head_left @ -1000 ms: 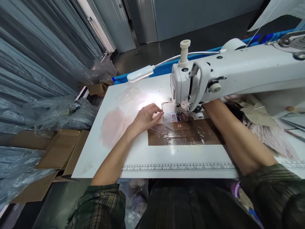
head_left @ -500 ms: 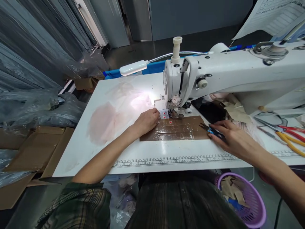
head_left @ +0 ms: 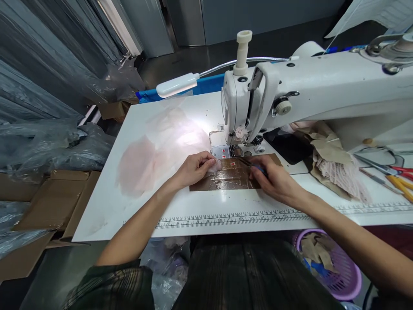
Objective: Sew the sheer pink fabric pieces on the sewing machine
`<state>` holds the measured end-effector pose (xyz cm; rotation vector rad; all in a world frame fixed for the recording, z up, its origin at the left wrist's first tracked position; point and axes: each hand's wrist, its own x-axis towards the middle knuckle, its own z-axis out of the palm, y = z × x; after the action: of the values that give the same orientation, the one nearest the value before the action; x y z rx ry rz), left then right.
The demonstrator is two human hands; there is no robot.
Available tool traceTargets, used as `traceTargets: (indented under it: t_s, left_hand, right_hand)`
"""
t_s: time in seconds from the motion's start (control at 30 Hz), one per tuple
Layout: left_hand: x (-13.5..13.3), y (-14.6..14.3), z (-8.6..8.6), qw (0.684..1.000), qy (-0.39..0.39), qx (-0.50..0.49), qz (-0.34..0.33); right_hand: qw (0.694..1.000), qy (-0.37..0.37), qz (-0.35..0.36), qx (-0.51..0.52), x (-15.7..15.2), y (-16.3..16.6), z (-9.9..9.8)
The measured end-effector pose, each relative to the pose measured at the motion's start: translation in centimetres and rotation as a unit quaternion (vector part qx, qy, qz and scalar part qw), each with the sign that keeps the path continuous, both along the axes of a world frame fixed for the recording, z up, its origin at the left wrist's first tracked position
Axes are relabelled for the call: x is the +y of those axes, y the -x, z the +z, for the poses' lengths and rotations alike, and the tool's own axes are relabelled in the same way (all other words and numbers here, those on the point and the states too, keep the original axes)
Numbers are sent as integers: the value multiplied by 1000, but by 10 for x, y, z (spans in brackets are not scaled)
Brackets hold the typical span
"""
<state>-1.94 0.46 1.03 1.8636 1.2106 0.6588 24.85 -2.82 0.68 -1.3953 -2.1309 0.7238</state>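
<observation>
White tabletop (head_left: 106, 202) fills the head view, sheer pink fabric (head_left: 167, 142) spread left of the sewing machine (head_left: 309, 86), its edge apparently pinched by the left hand (head_left: 195, 168); the right hand (head_left: 274, 176) grips small snips (head_left: 247, 162) over a brown strip (head_left: 219, 184). Blades seem short of the fabric; finished stitching cannot be made out. Half a second earlier, the snips were at the strip's right end.

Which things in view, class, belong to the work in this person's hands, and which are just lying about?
In use, it seems:
sheer pink fabric, pinched by the left hand
small snips, held in the right hand
sewing machine
brown sheet, beneath the hands

Apparently lying about:
yellow-handled tool
purple basket
cardboard box
</observation>
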Motion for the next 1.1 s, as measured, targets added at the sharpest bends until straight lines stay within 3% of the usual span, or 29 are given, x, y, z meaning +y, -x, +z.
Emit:
traceTargets:
  t_s: [0.13, 0.23, 0.4, 0.57, 0.63, 0.7, 0.8, 0.87, 1.03, 1.1]
  left_hand:
    - [1, 1, -1, 1000, 19, 0, 24]
    - [-1, 0, 1, 999, 24, 3, 32]
    - [0, 1, 2, 1000, 15, 7, 26]
    - [-5, 2, -2, 999, -22, 5, 23]
    - [-15, -4, -3, 997, -58, 5, -43]
    - [-27, -13, -1, 981, -114, 36, -154]
    - [-40, -24, 7, 939, -207, 115, -249]
    - [-41, -25, 13, 930, -260, 136, -221]
    - [-34, -17, 17, 925, -351, 144, 31]
    - [-35, -20, 11, 920, -353, 166, 23]
  right_hand:
    - [965, -157, 16, -211, 10, 25, 4]
    - [933, -225, 26, -282, 15, 35, 7]
    - [923, -239, 53, -297, 21, 41, 4]
    - [936, -209, 11, -284, 17, 19, 1]
    - [929, -225, -7, -295, 13, 3, 3]
    - [925, -241, -29, -292, 10, -12, 5]
    - [949, -235, -30, -210, 8, -22, 4]
    - [966, -219, -3, -138, 9, -21, 1]
    - [971, -209, 92, -65, 6, -4, -2]
    - [963, -221, 145, -60, 2, -1, -2]
